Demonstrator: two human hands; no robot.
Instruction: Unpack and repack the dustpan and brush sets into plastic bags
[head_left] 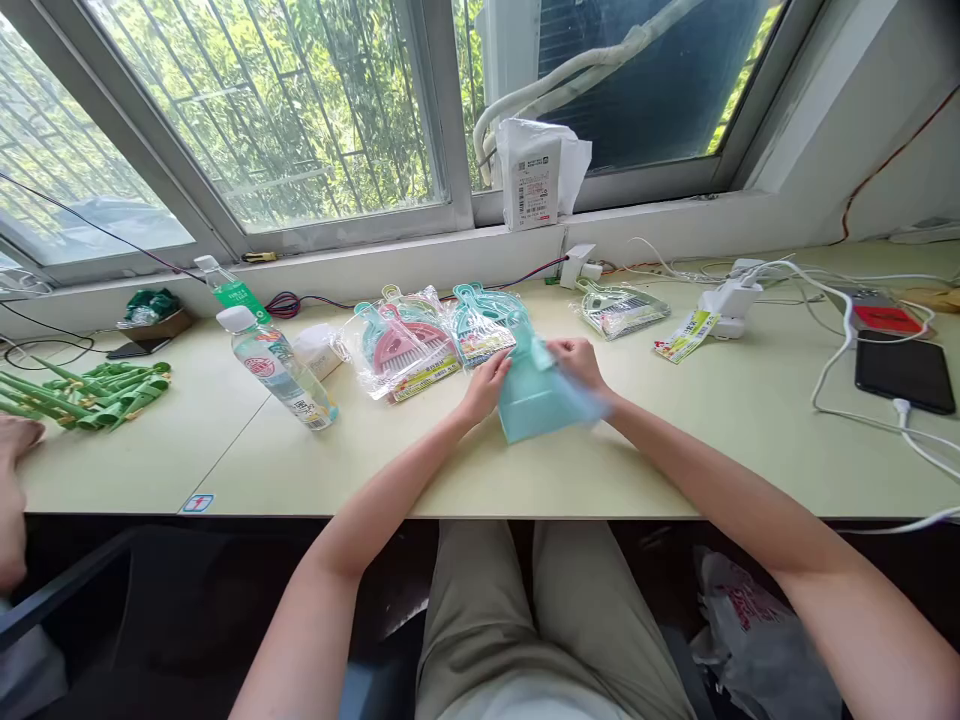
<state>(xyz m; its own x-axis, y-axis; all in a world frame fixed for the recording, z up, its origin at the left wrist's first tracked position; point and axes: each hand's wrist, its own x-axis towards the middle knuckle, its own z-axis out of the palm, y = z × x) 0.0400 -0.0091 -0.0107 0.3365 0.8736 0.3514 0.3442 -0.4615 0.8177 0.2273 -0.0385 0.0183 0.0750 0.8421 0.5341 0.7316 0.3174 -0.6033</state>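
A teal mini dustpan [529, 400] is held tilted just above the desk in front of me. My left hand [487, 385] pinches its left side, fingers closed. At the dustpan's right, my right hand [579, 362] is curled into a fist. A light-blue piece [589, 400] hangs blurred below that fist; whether it is film or part of the set is unclear. Just behind lie a teal brush-and-dustpan set [476, 310] with a printed card and a pink one [409, 345] in clear wrapping. A green packaged set [622, 308] lies farther right.
Two bottles, one clear [277, 365] and one green-labelled [232, 290], stand left. Green plant-like stalks [97, 392] lie beyond them, near another person's hand [19, 437]. At right are a power adapter [731, 300], white cables and a black phone [904, 370]. A box [534, 185] stands on the sill.
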